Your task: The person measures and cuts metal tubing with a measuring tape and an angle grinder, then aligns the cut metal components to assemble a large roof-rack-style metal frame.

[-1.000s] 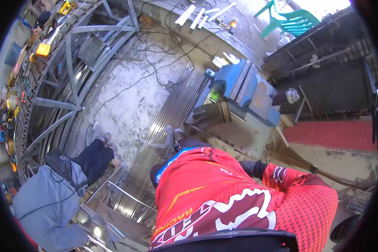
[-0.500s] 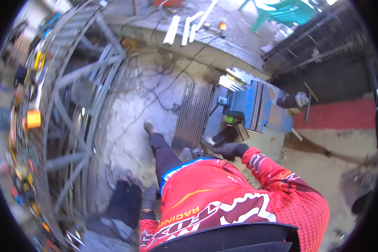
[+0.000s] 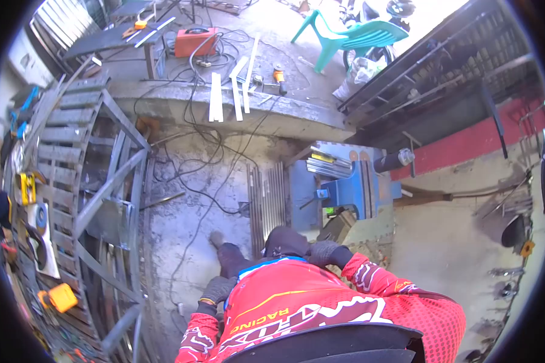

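My left hand [image 3: 218, 289], in a dark grey glove, lies at my left hip and upper thigh, fingers apart and holding nothing visible. My right hand [image 3: 326, 253], also gloved, rests beside my raised right knee [image 3: 286, 242]; its fingers look loosely spread, with no tool seen in them. A blue machine [image 3: 345, 187] stands ahead of my right hand, with shiny metal strips [image 3: 328, 164] on its top. Long metal bars [image 3: 266, 199] lie on the floor in front of my knee.
A steel frame [image 3: 112, 187] stands at left, beside a rack with an orange tool [image 3: 60, 297]. White strips [image 3: 216, 97], a red machine [image 3: 194, 42] and an orange grinder [image 3: 278, 75] are on the raised ledge. Cables [image 3: 191, 130] cross the floor. A green chair [image 3: 351, 37] stands beyond.
The view has tilted up, showing more of the ledge. My right knee has risen into view, and my left hand is farther up. Dark and grey cloth at the lower left has left the view.
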